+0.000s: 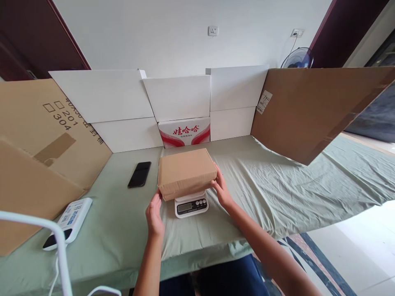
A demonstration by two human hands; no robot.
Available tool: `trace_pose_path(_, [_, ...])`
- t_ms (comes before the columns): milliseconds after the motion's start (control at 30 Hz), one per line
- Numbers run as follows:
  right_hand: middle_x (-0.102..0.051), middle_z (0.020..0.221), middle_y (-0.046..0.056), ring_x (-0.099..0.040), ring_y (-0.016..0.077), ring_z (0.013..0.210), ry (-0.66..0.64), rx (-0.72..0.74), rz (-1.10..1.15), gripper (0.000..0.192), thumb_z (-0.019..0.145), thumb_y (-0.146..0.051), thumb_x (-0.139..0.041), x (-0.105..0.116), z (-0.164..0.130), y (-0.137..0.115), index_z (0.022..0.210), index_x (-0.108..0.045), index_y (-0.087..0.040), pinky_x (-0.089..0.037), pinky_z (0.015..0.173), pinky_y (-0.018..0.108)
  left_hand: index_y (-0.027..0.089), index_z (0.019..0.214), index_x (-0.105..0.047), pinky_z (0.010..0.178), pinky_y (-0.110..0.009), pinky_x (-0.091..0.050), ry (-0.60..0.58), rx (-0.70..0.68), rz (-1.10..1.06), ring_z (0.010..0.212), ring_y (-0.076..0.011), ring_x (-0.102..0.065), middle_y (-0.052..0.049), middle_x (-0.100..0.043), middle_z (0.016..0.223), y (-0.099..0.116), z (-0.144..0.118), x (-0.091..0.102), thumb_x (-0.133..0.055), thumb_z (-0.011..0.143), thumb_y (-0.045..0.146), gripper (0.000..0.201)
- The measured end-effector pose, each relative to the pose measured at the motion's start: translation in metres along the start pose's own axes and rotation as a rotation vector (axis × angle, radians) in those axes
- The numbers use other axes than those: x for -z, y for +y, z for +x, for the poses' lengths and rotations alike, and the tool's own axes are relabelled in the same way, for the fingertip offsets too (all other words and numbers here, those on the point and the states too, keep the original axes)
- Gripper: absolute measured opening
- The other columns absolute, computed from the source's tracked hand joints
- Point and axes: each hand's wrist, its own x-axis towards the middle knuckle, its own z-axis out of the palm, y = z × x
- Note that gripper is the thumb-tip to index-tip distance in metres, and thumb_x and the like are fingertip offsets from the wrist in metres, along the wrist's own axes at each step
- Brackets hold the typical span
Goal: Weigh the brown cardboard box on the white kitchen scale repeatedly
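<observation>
A closed brown cardboard box [187, 170] sits over a white kitchen scale [191, 206], covering the scale's platform. I cannot tell whether the box's full weight rests on it. The scale's display and round buttons face me in front of the box. My left hand [155, 214] holds the box's near left corner, its fingertips partly hidden by the box. On the opposite side, my right hand [221, 188] grips the near right corner between thumb and fingers. To the left lies a black smartphone [140, 174], apart from both hands.
Green cloth [240, 172] covers the table, wrinkled at the right. White panels and a red-and-white printed carton [185, 132] stand behind, with large cardboard sheets [308, 107] at either side. A white device [69, 222] and a curved white tube [58, 234] occupy the near left.
</observation>
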Motion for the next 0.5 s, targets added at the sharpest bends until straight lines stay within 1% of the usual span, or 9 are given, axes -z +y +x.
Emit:
trace_pose_path(67, [-0.025,0.169,0.0,-0.026,0.0303,0.156,-0.032,0.026,-0.008,0.078,0.092,-0.059,-0.058,0.0,0.015,-0.007,0.159,-0.024,-0.038,-0.025,0.127,0.052,0.016,0.118,-0.073,0.116,-0.05,-0.038,-0.025,-0.02,-0.015,0.135,-0.0341,-0.055,-0.018,-0.066,0.134,0.01,0.015,-0.007,-0.053,0.082,0.072,0.069])
trace_pose_path(133, [-0.019,0.171,0.001,-0.023,0.0304,0.157,-0.033,0.074,-0.008,0.086,0.091,-0.058,-0.061,-0.003,0.038,-0.01,0.161,-0.015,-0.037,-0.023,0.128,0.052,0.017,0.119,-0.071,0.116,-0.047,-0.038,-0.074,-0.052,-0.026,0.135,-0.0317,-0.056,-0.017,-0.067,0.134,0.02,0.04,-0.02,-0.054,0.084,0.069,0.065])
trace_pose_path(167, [-0.018,0.171,0.002,-0.025,0.0309,0.156,-0.026,0.097,-0.006,0.089,0.09,-0.058,-0.062,-0.005,0.051,-0.009,0.161,-0.013,-0.037,-0.024,0.128,0.052,0.018,0.118,-0.071,0.116,-0.046,-0.038,-0.088,-0.062,-0.023,0.134,-0.0307,-0.057,-0.016,-0.067,0.134,0.024,0.055,-0.027,-0.054,0.084,0.068,0.063])
trace_pose_path(233, [-0.022,0.168,0.005,-0.032,0.032,0.152,-0.001,0.127,0.013,0.091,0.088,-0.058,-0.064,-0.012,0.074,0.001,0.161,-0.014,-0.034,-0.03,0.125,0.052,0.019,0.116,-0.07,0.116,-0.045,-0.039,-0.108,-0.057,-0.008,0.132,-0.0302,-0.059,-0.016,-0.068,0.132,0.023,0.084,-0.043,-0.055,0.083,0.068,0.061])
trace_pose_path(300, [-0.024,0.166,0.005,-0.033,0.0312,0.151,0.013,0.122,0.019,0.086,0.088,-0.056,-0.064,-0.021,0.09,0.018,0.158,-0.021,-0.033,-0.033,0.124,0.05,0.018,0.112,-0.07,0.115,-0.046,-0.038,-0.094,-0.003,0.01,0.132,-0.0307,-0.059,-0.018,-0.068,0.131,0.011,0.108,-0.054,-0.059,0.081,0.068,0.06])
trace_pose_path(367, [-0.028,0.165,0.005,-0.031,0.0297,0.152,0.026,0.093,0.023,0.081,0.087,-0.053,-0.063,-0.029,0.096,0.037,0.156,-0.025,-0.031,-0.031,0.125,0.049,0.019,0.112,-0.068,0.116,-0.047,-0.037,-0.054,0.065,0.013,0.134,-0.0303,-0.057,-0.019,-0.066,0.134,-0.007,0.123,-0.059,-0.057,0.082,0.067,0.058])
trace_pose_path(433, [-0.033,0.163,0.006,-0.032,0.0286,0.151,0.024,0.049,0.044,0.08,0.086,-0.049,-0.062,-0.035,0.096,0.052,0.155,-0.025,-0.03,-0.03,0.125,0.05,0.02,0.113,-0.067,0.117,-0.046,-0.035,-0.028,0.109,0.019,0.137,-0.0287,-0.054,-0.019,-0.064,0.138,-0.023,0.13,-0.058,-0.053,0.085,0.065,0.055])
trace_pose_path(500, [-0.037,0.16,0.007,-0.036,0.028,0.149,0.008,0.008,0.076,0.08,0.086,-0.045,-0.061,-0.038,0.094,0.061,0.155,-0.024,-0.029,-0.032,0.124,0.051,0.02,0.116,-0.066,0.118,-0.045,-0.033,-0.028,0.135,0.02,0.139,-0.0272,-0.053,-0.019,-0.061,0.142,-0.034,0.132,-0.056,-0.049,0.088,0.062,0.054])
